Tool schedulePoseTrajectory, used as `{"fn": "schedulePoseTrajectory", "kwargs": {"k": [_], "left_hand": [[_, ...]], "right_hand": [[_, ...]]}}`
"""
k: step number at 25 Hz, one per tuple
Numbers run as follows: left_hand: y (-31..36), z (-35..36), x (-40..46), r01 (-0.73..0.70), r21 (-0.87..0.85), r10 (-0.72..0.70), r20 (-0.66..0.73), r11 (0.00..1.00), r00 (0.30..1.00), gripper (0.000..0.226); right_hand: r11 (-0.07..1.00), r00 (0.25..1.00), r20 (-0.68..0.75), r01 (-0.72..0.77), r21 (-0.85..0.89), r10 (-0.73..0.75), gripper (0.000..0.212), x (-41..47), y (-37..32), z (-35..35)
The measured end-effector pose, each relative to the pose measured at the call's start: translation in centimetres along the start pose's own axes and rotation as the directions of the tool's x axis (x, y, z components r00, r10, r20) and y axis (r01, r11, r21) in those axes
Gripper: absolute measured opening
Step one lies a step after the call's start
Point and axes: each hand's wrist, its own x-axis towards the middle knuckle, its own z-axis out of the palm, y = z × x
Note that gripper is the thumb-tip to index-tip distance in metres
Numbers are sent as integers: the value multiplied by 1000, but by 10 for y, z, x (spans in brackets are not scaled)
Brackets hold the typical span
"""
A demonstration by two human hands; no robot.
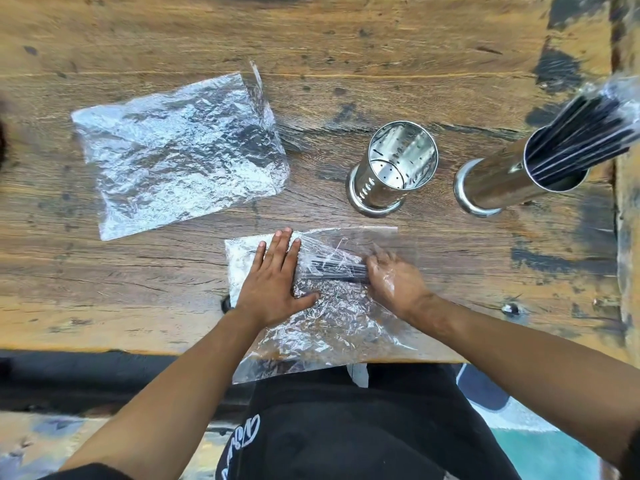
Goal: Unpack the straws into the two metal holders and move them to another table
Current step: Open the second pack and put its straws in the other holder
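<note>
item: clear plastic bag (332, 306), crinkled, lying at the near table edge and overhanging it; the left hand (273, 282) is pressing flat on it with fingers spread straight, likely pinning it so it cannot slide. the right hand (394, 278) is reaching inside the bag's open end, fingers curling round the thin black straws (332, 271).
item: empty perforated steel holder (391, 168), standing just beyond the bag, mouth open and waiting.
item: second holder (519, 174), polished, already carrying wrapped straws.
item: spent bag (180, 150), lying flat, well left on the worn wooden table (311, 39).
</note>
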Motion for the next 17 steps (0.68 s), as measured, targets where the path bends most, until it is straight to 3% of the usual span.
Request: {"fn": "schedulePoseTrajectory", "kwargs": {"k": [2, 7, 9, 13, 17], "left_hand": [[1, -1, 0, 10, 12, -10, 8, 1000, 1000, 119], [7, -5, -4, 51, 47, -51, 18, 998, 999, 116], [11, -6, -8, 87, 38, -88, 20, 995, 996, 116], [15, -5, -15, 140, 21, -141, 31, 990, 990, 116], [17, -5, -13, 152, 11, -152, 40, 988, 987, 116]], "right_hand": [[1000, 1000, 7, -14, 18, 14, 25, -3, 4, 1], [973, 981, 66, -189, 134, 182, 47, -14, 10, 4], [986, 987, 28, -159, 51, 158, 55, -20, 11, 5], [986, 987, -47, -153, 61, 156, 62, -23, 3, 2], [988, 988, 10, -155, -20, 156, 59, -15, -2, 5]]}}
